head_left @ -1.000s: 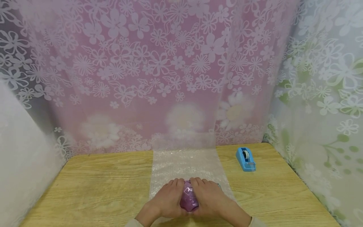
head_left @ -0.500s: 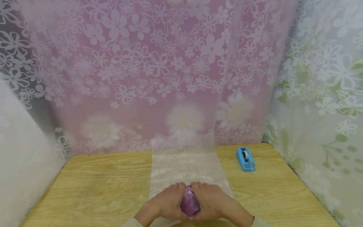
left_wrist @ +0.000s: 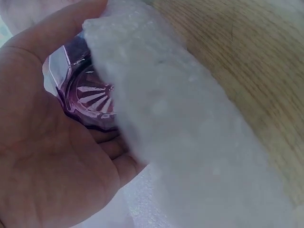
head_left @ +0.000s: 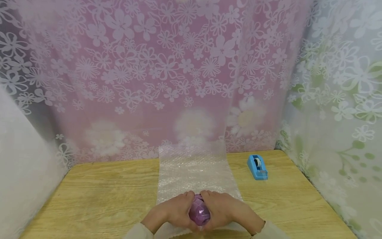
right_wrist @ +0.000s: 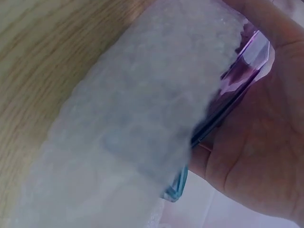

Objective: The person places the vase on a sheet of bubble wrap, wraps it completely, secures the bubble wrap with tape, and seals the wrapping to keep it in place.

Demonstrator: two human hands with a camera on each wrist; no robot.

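Observation:
A purple faceted glass piece (head_left: 200, 210) shows between my hands, near the front of the table. My left hand (head_left: 176, 210) curls round its left side, and my right hand (head_left: 225, 209) grips the opposite side. In the left wrist view the purple glass (left_wrist: 92, 97) has a ribbed, sunburst-like round end. A strip of bubble wrap (left_wrist: 185, 123) covers part of it, with my left thumb at the edge. From the right wrist, a small teal glass part (right_wrist: 175, 187) peeks out below the wrap (right_wrist: 123, 104), past my right fingers.
A long sheet of bubble wrap (head_left: 197, 176) runs under my hands to the back of the wooden table (head_left: 104, 192), its far end up against the flowered curtain (head_left: 143, 76). A blue tape dispenser (head_left: 257, 167) stands at the back right.
Both hands have shifted slightly toward me with the purple glass. The bubble wrap's near edge now shows below them, and the teal bit beside my right hand has gone from the head view.

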